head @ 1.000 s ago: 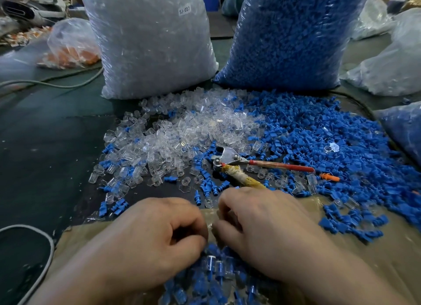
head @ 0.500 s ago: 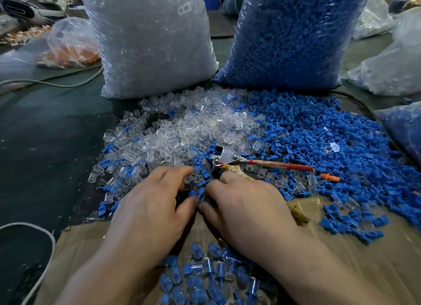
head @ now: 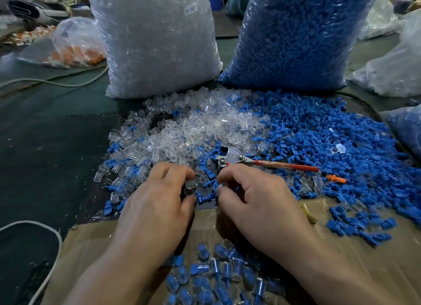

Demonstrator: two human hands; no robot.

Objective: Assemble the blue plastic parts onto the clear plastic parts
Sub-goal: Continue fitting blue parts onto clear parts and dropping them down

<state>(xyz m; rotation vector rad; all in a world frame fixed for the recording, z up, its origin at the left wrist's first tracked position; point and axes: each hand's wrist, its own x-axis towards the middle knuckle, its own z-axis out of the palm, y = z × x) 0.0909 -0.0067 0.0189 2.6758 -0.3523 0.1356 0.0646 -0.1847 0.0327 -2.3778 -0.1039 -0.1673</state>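
Observation:
A heap of loose clear plastic parts (head: 200,127) lies at the centre of the table, with a wider spread of blue plastic parts (head: 330,140) to its right. My left hand (head: 159,200) pinches a clear part (head: 191,184) between thumb and fingers at the heap's near edge. My right hand (head: 257,197) pinches another clear part (head: 222,186) beside it. A few blue parts (head: 206,196) lie between the two hands. Several assembled blue-in-clear pieces (head: 214,277) lie on the cardboard (head: 364,259) between my forearms.
A tall bag of clear parts (head: 155,38) and a tall bag of blue parts (head: 296,35) stand behind the heaps. Red-handled pliers (head: 250,161) lie just past my right hand. A white cable (head: 52,236) curves at the left. More bags sit at the right edge.
Both hands moved forward from the cardboard to the near edge of the heaps, leaving the assembled pieces behind, and each now pinches a clear part.

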